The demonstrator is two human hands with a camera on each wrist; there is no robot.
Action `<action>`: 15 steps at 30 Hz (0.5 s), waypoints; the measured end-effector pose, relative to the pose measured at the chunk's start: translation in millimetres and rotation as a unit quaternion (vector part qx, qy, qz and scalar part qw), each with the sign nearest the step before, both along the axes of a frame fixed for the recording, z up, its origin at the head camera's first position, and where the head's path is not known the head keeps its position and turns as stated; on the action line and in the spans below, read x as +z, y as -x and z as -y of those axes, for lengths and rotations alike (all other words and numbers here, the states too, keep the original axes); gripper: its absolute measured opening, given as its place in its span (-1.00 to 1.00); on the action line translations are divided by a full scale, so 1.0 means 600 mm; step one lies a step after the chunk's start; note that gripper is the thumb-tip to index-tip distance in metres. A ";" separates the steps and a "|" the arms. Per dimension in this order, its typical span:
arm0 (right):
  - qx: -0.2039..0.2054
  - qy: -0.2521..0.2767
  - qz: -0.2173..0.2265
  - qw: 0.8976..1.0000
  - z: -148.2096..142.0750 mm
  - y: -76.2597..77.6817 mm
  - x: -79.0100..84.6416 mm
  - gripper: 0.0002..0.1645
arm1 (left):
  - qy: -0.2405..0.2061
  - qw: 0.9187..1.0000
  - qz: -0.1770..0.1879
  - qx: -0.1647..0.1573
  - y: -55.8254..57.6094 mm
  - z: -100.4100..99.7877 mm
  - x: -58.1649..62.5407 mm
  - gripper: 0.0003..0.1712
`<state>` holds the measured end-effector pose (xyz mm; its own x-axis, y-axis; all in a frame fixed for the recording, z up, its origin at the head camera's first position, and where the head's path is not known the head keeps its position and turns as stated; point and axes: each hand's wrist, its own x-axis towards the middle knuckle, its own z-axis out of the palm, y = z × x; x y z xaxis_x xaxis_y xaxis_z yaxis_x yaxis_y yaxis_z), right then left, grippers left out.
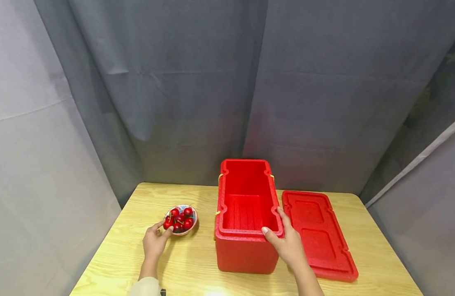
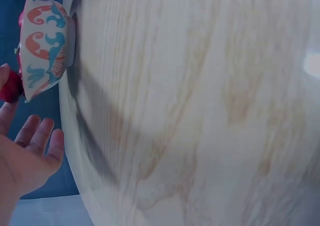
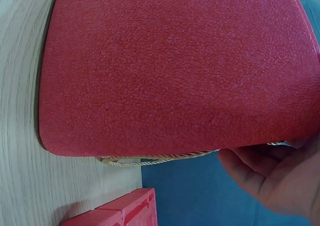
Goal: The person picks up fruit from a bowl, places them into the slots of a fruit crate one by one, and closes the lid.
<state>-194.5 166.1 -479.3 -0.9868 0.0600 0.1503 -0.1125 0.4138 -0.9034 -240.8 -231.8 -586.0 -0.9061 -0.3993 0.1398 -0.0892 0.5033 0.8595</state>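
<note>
In the head view a small patterned bowl (image 1: 180, 233) of red cherries (image 1: 188, 212) stands on the left of the table. My left hand (image 1: 154, 243) reaches its near left edge, and thumb and forefinger pinch a cherry (image 2: 11, 88) there; the other fingers are held apart from the bowl in the left wrist view. A tall red foam box (image 1: 246, 255), its inside bare, stands open at the middle. My right hand (image 1: 289, 246) grips its near right corner, thumb on the front rim and fingers along the right side, partly hidden in the right wrist view.
A red lid (image 1: 318, 234) lies flat to the right of the box. Yellow cord (image 3: 160, 159) runs along the box's side. The wooden table (image 1: 116, 263) is backed by grey curtains (image 1: 190, 102).
</note>
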 end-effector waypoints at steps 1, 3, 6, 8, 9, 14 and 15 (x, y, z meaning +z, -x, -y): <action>0.001 -0.002 -0.001 1.000 0.000 0.000 0.000 -0.02 | -0.001 1.000 -0.006 0.004 0.000 -0.001 0.002 -0.45; 0.005 -0.005 -0.004 1.000 0.000 0.000 0.000 -0.01 | -0.005 1.000 -0.013 0.011 -0.002 -0.002 0.006 -0.47; 0.011 0.001 -0.006 1.000 0.000 0.000 0.000 -0.01 | -0.015 1.000 -0.015 0.021 -0.004 -0.003 0.011 -0.48; 0.013 0.000 -0.006 1.000 -0.001 0.000 0.001 -0.01 | -0.025 0.999 -0.010 0.024 -0.006 -0.004 0.015 -0.46; 0.014 0.002 -0.006 1.000 -0.001 0.000 0.002 0.00 | -0.029 0.999 -0.011 0.028 -0.008 -0.005 0.017 -0.46; 0.044 0.018 -0.018 0.999 -0.007 0.001 0.003 0.02 | -0.055 0.997 -0.027 0.053 -0.018 -0.008 0.031 -0.48; 0.052 0.021 -0.028 0.998 -0.008 0.001 0.003 0.01 | -0.057 0.996 -0.034 0.057 -0.020 -0.009 0.034 -0.49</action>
<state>-195.0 171.2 -477.7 -0.9782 -0.0352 0.2048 -0.2036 0.3593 -0.9107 -228.7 -226.5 -565.8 -0.8437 -0.5165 0.1461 -0.0809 0.3915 0.9166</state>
